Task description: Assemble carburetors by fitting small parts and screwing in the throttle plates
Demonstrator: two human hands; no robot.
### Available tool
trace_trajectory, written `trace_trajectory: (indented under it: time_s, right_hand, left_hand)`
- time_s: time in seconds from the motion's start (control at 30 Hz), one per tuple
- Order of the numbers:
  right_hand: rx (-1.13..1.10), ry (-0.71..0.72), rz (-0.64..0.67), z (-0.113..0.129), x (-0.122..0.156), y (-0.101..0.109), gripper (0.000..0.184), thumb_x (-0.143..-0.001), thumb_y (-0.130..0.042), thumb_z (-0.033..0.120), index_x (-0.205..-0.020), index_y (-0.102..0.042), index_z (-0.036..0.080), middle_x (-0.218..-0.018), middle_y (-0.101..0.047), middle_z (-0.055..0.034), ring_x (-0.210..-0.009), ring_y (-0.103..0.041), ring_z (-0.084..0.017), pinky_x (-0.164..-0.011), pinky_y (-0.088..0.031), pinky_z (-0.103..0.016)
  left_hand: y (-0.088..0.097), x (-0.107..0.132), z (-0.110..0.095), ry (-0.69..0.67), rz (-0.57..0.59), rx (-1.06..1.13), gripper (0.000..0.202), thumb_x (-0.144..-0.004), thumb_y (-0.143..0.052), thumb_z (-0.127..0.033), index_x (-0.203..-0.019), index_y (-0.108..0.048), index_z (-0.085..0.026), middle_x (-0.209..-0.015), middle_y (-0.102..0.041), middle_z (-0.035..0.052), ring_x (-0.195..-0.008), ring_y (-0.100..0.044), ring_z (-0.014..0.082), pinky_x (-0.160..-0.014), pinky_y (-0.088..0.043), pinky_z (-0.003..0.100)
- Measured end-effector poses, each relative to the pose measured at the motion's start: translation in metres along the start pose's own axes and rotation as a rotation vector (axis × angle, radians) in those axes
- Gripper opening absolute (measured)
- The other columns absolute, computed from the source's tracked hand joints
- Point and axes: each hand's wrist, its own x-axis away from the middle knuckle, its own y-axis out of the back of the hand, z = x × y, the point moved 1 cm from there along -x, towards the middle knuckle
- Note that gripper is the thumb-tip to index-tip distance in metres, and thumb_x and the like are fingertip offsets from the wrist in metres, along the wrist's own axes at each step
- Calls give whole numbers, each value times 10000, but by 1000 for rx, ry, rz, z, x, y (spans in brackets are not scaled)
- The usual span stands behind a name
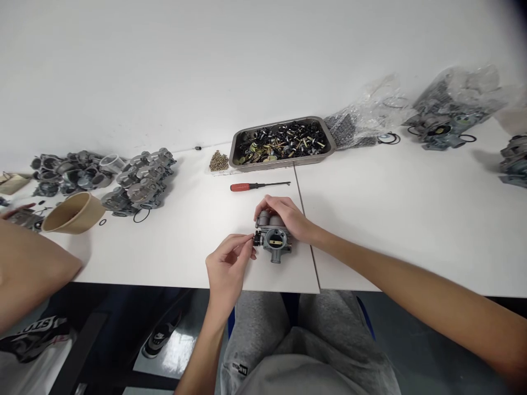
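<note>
A grey metal carburetor (pixel 275 236) rests on the white table in front of me, its round bore with a brass-coloured plate facing my side. Wrapped over its top and right side, my right hand (pixel 286 214) grips the body. At its left side my left hand (pixel 233 258) pinches a small black fitting (pixel 257 239) between thumb and fingertips; the fitting touches the carburetor. Whether it is fastened there I cannot tell. Beyond the carburetor lies a screwdriver (pixel 242 187) with a red and black handle, touched by neither hand.
A metal tray (pixel 284 163) of small black and brass parts stands behind, beside a brass pile (pixel 219 161). Carburetors (pixel 148 178) cluster left near a tan tub (pixel 76 214) and another person's arm (pixel 33 263). Plastic bags (pixel 370 112), black rings (pixel 389 139) and more carburetors (pixel 442 134) are right.
</note>
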Motion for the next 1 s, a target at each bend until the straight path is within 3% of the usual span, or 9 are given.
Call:
trace_trajectory:
  time_s: [0.1, 0.17, 0.3, 0.5, 0.67, 0.83, 1.0]
  right_hand:
    - [-15, -11, 11, -1, -1, 0, 520, -985, -404, 525, -790, -681, 131, -769, -676, -63, -673, -600, -112, -652, -472, -232]
    - [-13, -11, 21, -1, -1, 0, 525, -987, -398, 529, -796, -681, 130, -776, -676, -63, -676, -602, -110, -655, -474, -228]
    - [-5, -13, 27, -1, -1, 0, 525, -990, -395, 528, -804, -680, 128, -780, -673, -64, -677, -599, -107, -660, -470, -228]
    - [10, -4, 46, 0, -1, 1, 528, -993, -397, 534, -809, -680, 127, -801, -681, -68, -713, -609, -112, -682, -474, -226]
    - [19, -13, 42, 0, 0, 2, 505, -1008, -379, 489, -814, -677, 130, -807, -678, -70, -699, -608, -112, -665, -474, -229]
    - [-4, -10, 25, 0, 0, 1, 504, -1005, -392, 497, -810, -679, 132, -798, -678, -66, -689, -604, -109, -654, -471, -228]
    - [-49, -5, 26, 2, 0, -1, 488, -998, -413, 493, -788, -671, 136, -768, -672, -57, -675, -590, -104, -645, -463, -219]
  left_hand:
    - [-2, 0, -1, 153, 48, 80, 305, -850, -677, -407, -912, -678, -109, -663, -698, 50, -605, -666, 131, -659, -565, 255]
    - [-4, 0, -3, 185, 44, 126, 329, -824, -705, -415, -914, -661, -102, -659, -708, 60, -589, -668, 140, -660, -562, 264]
    - [-7, 1, -5, 185, -2, 151, 328, -734, -799, -350, -904, -673, -100, -644, -713, 56, -565, -659, 129, -644, -549, 243]
    - [-2, -3, -3, 166, -79, 132, 292, -708, -816, -341, -817, -688, -102, -603, -694, 52, -526, -628, 120, -581, -519, 228]
    - [-3, -1, -2, 154, -62, 67, 271, -729, -806, -357, -802, -733, -107, -595, -684, 38, -515, -603, 93, -574, -511, 212]
    - [-11, 6, -6, 100, -159, 11, 231, -742, -791, -345, -785, -753, -121, -576, -647, 7, -514, -558, 64, -537, -479, 185]
    - [-13, 9, -6, 67, -177, -6, 214, -739, -795, -334, -798, -759, -132, -615, -650, 3, -543, -557, 62, -544, -479, 179]
